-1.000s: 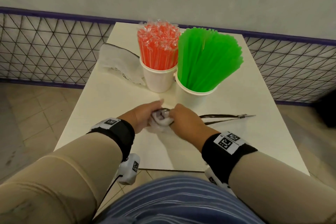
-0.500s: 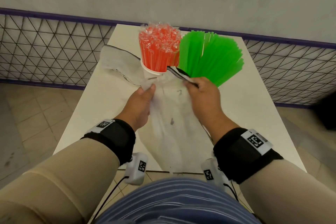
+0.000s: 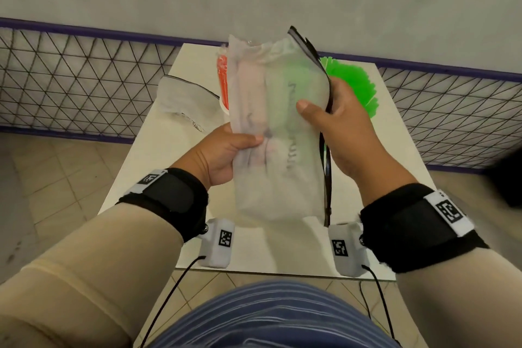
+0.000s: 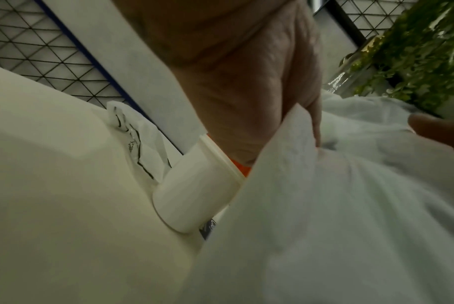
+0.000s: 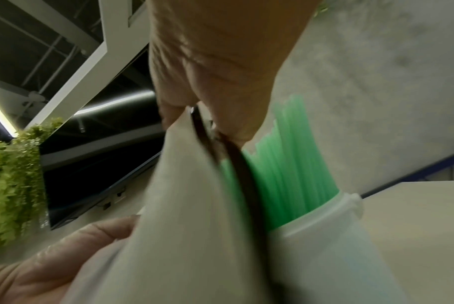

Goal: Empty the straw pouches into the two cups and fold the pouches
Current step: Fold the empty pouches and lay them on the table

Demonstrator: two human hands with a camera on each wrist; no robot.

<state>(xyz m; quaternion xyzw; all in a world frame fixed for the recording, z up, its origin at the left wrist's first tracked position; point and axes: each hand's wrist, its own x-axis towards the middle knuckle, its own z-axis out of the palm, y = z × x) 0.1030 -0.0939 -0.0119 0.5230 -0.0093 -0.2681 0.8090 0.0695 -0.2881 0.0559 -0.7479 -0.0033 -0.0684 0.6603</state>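
Observation:
I hold an empty translucent white pouch (image 3: 275, 133) upright above the table, its black zip edge on the right. My left hand (image 3: 226, 150) grips its left side, thumb on the front. My right hand (image 3: 330, 116) pinches the right zip edge, thumb on the front. Behind the pouch stand the cup of red straws (image 3: 222, 79) and the cup of green straws (image 3: 353, 85), both mostly hidden. In the left wrist view the white cup (image 4: 197, 191) shows beside the pouch (image 4: 337, 216). The right wrist view has the green straws (image 5: 290, 170) in their cup (image 5: 324, 236) behind the pouch (image 5: 184, 205).
A second empty pouch (image 3: 183, 96) lies flat at the table's (image 3: 158, 172) back left. A wire mesh fence (image 3: 70, 79) with a purple rail runs behind the table. Tiled floor lies on both sides.
Both hands lifted the crumpled pouch off the table front, spread it out and raised it upright in front of the cups.

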